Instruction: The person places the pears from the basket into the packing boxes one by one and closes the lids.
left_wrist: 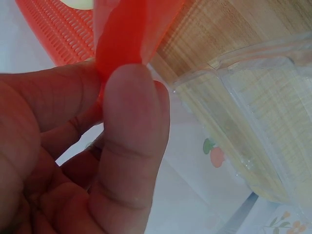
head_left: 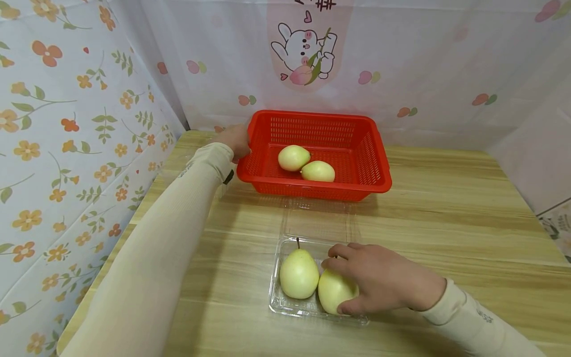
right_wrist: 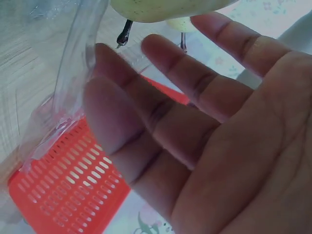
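At the red plastic basket (head_left: 312, 186), my left hand (head_left: 235, 141) pinches the left rim between thumb (left_wrist: 127, 112) and fingers. Two pale yellow pears, one at the back (head_left: 292, 157) and one in front (head_left: 319, 172), lie inside the basket. Nearer to me, a clear plastic clamshell box (head_left: 274, 282) holds two more pears side by side. The left pear (head_left: 299, 275) stands with its stem up. Over the right pear (head_left: 332, 293) my right hand (head_left: 383, 277) is spread, thumb and fingers around its side. Its fingers look loosely extended in the right wrist view, a gap between them and the pear.
The box's clear lid (head_left: 318, 222) lies folded back toward the basket. Another clear plastic container (left_wrist: 258, 112) is beside the basket's left end. Behind the wooden table (head_left: 455, 218) hangs a printed cloth (head_left: 415, 64); a floral cloth (head_left: 67, 163) borders the left side.
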A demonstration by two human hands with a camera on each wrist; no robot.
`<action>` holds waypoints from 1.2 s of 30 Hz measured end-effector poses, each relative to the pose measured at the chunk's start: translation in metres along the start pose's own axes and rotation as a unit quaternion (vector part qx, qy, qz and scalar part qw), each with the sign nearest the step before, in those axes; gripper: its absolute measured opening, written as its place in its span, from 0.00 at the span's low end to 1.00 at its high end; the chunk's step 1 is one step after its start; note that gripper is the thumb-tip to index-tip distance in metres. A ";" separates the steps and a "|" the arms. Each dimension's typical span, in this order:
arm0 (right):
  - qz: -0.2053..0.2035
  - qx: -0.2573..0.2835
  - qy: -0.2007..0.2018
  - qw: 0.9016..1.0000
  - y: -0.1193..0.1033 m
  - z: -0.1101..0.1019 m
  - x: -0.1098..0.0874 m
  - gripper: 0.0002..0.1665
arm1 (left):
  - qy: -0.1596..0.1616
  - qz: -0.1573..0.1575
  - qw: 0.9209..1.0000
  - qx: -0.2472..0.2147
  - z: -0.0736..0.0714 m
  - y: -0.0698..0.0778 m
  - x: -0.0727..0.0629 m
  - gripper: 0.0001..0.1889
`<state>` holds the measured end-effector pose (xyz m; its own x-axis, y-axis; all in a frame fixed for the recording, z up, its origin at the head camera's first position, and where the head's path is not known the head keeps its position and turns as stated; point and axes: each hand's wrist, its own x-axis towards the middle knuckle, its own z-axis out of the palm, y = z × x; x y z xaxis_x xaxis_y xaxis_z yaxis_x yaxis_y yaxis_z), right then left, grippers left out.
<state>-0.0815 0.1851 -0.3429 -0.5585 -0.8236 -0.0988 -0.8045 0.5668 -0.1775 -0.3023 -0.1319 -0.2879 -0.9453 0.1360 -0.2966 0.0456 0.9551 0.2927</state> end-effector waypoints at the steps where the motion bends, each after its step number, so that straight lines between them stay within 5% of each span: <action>1: -0.002 0.002 0.000 1.000 0.001 0.000 0.000 0.39 | 0.000 0.000 1.000 -0.004 0.000 0.000 -0.001 0.08; 5: -0.014 0.007 0.011 1.000 0.006 -0.001 -0.002 0.35 | 0.000 -0.001 1.000 -0.021 -0.001 0.002 -0.004 0.06; 11: -0.036 0.003 0.080 0.996 0.022 -0.005 -0.004 0.28 | -0.008 0.012 0.999 -0.039 -0.003 0.004 -0.007 0.08; 18: 0.013 0.010 0.160 0.987 0.041 -0.011 -0.004 0.22 | -0.019 0.018 0.999 -0.035 -0.004 0.002 -0.010 0.06; 22: 0.072 0.052 0.183 0.979 0.050 -0.012 -0.003 0.19 | 0.007 0.005 0.998 -0.067 -0.006 0.002 -0.016 0.07; 27: 0.148 0.141 0.194 0.960 0.059 -0.011 -0.002 0.14 | 0.088 0.045 0.990 -0.100 -0.007 0.011 -0.040 0.16; 36: 0.264 0.230 0.193 0.916 0.071 -0.004 -0.001 0.16 | 0.138 0.110 0.966 -0.187 0.021 0.021 -0.084 0.20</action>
<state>-0.1392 0.2265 -0.3520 -0.9471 -0.3175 0.0473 -0.2796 0.7433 -0.6078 -0.2149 -0.1175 -0.2760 -0.9784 0.2007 0.0488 0.1844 0.7424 0.6441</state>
